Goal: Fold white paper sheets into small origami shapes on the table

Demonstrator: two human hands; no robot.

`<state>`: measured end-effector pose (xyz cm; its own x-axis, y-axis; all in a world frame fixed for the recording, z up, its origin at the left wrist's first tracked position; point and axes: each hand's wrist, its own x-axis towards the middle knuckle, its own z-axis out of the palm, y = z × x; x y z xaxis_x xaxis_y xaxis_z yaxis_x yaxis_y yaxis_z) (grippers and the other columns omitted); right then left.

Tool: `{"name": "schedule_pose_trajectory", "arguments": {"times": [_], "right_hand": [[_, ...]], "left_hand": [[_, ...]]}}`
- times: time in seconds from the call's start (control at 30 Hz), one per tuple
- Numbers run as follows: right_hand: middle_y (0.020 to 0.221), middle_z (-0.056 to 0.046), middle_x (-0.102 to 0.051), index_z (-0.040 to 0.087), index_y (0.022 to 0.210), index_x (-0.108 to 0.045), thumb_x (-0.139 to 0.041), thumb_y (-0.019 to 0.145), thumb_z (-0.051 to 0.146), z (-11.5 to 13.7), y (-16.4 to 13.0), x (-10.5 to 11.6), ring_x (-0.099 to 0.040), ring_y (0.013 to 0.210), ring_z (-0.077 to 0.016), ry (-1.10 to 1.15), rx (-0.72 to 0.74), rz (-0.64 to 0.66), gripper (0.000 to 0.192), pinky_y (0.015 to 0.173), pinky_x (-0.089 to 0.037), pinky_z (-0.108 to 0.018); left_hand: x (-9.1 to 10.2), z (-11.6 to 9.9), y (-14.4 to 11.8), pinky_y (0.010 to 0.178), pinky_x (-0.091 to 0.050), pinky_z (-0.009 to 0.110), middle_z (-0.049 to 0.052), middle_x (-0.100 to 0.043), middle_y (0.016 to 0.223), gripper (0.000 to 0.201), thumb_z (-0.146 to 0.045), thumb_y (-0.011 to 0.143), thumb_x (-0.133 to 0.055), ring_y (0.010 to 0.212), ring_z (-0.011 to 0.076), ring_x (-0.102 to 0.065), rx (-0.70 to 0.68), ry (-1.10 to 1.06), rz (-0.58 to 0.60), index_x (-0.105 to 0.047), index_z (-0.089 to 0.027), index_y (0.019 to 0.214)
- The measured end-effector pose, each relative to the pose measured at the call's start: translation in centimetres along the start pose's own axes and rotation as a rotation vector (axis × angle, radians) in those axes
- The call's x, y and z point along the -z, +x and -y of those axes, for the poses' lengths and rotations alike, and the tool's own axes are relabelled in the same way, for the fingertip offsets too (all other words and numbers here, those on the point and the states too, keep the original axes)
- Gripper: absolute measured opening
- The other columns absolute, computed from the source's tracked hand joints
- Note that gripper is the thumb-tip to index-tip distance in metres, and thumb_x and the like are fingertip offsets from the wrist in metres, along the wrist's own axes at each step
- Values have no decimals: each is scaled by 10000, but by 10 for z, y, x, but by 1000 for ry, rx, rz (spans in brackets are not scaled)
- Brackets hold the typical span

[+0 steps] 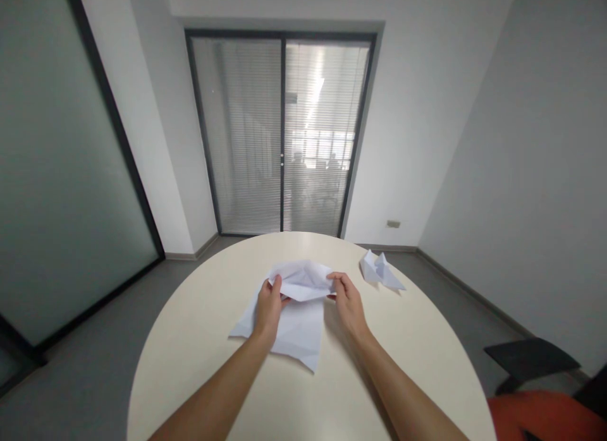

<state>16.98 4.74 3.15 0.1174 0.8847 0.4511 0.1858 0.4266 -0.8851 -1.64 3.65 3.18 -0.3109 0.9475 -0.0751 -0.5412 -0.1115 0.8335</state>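
Note:
A creased white sheet of paper (303, 283) is held up a little above the table between both hands, its near edge bowed. My left hand (269, 307) pinches its left end, thumb on top and fingers underneath. At the right end my right hand (348, 299) grips it between thumb and fingers, partly hidden behind the hand. Beneath and nearer to me lies another spread of creased white paper (298, 333) on the table; whether it joins the held part cannot be made out. A folded white paper shape (379, 270) with pointed tips rests farther right, apart from my hands.
The round cream table (190, 365) has its curved edge on both sides. An orange chair (545, 416) with a black armrest (531, 357) stands at the lower right. Beyond the table are a glazed door with blinds (237, 138) and white walls.

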Motion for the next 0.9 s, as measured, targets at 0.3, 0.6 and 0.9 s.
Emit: {"name": "schedule_pose_trajectory", "arguments": {"times": [0.3,0.6,0.9], "right_hand": [[1141,-98,-712,217,1263,-621,-602,833,374,-8,-2,-7,-694,867,-229,-117,-9,131,457,828,-529,-372],[843,-56,-718,225,1071,-624,-522,876,391,0,0,1,-672,770,-233,-496,-56,-34,276,683,-454,-312],[858,-37,-704,242,902,-609,-491,906,335,15,5,14,-632,743,-217,-806,-10,-27,150,634,-369,-293]], "left_hand": [[2,-1,0,714,-589,294,91,-701,1007,166,-318,918,-593,875,201,-689,-74,65,14,-619,-201,1032],[1,-4,-16,773,-540,287,80,-665,1121,220,-317,878,-578,1003,225,-636,-295,317,224,-621,-208,1064],[1,-10,-25,928,-495,329,103,-662,1208,228,-223,806,-616,1145,243,-610,-428,416,412,-613,-198,1033]]}}
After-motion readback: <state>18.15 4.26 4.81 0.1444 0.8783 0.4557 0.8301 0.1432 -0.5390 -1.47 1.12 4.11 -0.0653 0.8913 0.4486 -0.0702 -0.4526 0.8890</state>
